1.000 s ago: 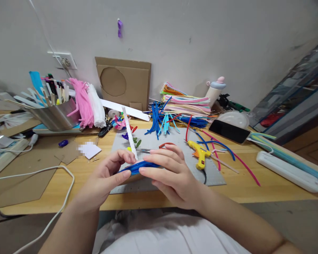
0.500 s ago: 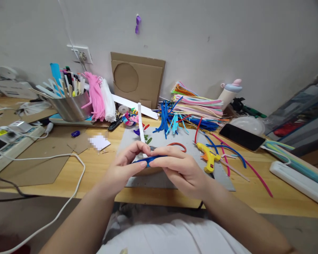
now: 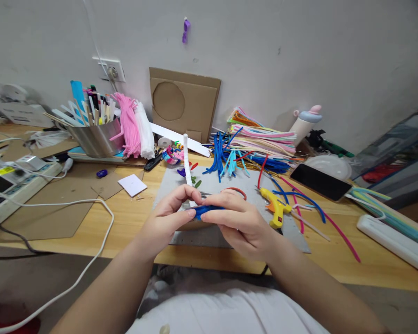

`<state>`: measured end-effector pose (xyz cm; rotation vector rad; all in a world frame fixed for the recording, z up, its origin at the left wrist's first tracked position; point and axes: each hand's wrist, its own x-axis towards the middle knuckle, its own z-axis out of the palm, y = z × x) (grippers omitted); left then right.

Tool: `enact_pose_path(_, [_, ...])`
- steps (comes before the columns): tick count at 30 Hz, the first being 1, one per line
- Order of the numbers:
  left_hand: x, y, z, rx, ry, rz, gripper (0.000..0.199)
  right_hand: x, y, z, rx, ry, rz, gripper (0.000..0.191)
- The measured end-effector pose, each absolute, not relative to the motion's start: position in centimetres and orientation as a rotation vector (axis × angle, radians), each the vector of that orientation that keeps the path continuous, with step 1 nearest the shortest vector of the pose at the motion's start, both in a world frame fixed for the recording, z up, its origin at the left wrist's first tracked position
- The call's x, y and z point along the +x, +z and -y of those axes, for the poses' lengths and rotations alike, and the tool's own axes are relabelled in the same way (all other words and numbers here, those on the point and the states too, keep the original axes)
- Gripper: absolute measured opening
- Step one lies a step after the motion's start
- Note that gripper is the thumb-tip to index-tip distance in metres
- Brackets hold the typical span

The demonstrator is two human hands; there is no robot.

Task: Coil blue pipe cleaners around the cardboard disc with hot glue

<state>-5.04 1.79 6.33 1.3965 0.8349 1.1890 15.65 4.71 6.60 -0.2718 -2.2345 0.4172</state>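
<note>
Both of the person's hands are busy with a small blue fuzzy bundle (image 3: 199, 211), held up to the left of the yellow glue gun (image 3: 274, 206). The left hand (image 3: 167, 218) has its thumb and forefinger closed on the bundle's left end; the right hand (image 3: 245, 222) folds its fingers over the rest, hiding so much that I can't tell whether it is one strip or several. The two hands' fingertips nearly meet. I take the step in hand to be gathering and pressing the blue lengths together. The next move, I'd say, calls for a firm left pinch while the right fingers even the other end; the glue gun lies with neither hand on it. To the gun's left, beyond the hands, a white rod (image 3: 186, 160) rises, its foot hidden, and loose blue pieces (image 3: 218, 160) lie left of and behind the gun.
</note>
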Motion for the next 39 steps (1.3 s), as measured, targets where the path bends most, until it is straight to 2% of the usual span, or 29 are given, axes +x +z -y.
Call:
enact_pose_path(3, [-4.9, 5.9, -1.6, 1.456, 1.241, -0.865, 0.012, 15.7, 6.6, -4.7, -0.255, 0.343, 2.253, 0.033])
enact_pose_path(7, [-4.8, 4.8, -0.7, 1.726, 1.485, -0.890, 0.014, 15.8, 6.5, -4.8, -0.275, 0.310, 2.263, 0.032])
enact_pose_path(9, [-4.9, 4.1, -0.3, 1.975, 1.557, -0.891, 0.021, 15.8, 6.4, -4.8, -0.280, 0.305, 2.268, 0.031])
enact_pose_path(13, [-5.6, 2.7, -0.1, 2.401, 1.551, -0.882, 0.049, 16.0, 6.5, -4.8, -0.271, 0.327, 2.268, 0.032])
enact_pose_path(17, [-6.1, 2.0, -0.4, 2.550, 1.539, -0.908, 0.057, 16.1, 6.6, -4.8, -0.268, 0.386, 2.268, 0.031])
enact_pose_path(25, [-6.2, 2.0, -0.7, 2.672, 1.513, -0.899, 0.055, 16.1, 6.9, -4.9, -0.266, 0.449, 2.260, 0.031])
enact_pose_path(31, [-6.1, 1.9, -1.4, 2.742, 1.607, -0.855, 0.042, 16.9, 6.9, -4.8, -0.362, 0.611, 2.180, 0.031])
enact_pose_path(37, [-6.2, 1.5, -1.7, 2.672, 1.615, -0.885, 0.038, 17.2, 5.5, -3.0, -0.611, 0.264, 2.047, 0.038])
enact_pose_path(39, [-6.2, 1.4, -1.6, 2.635, 1.602, -0.854, 0.040, 16.8, 5.1, -2.5, -0.622, 0.288, 2.070, 0.040])
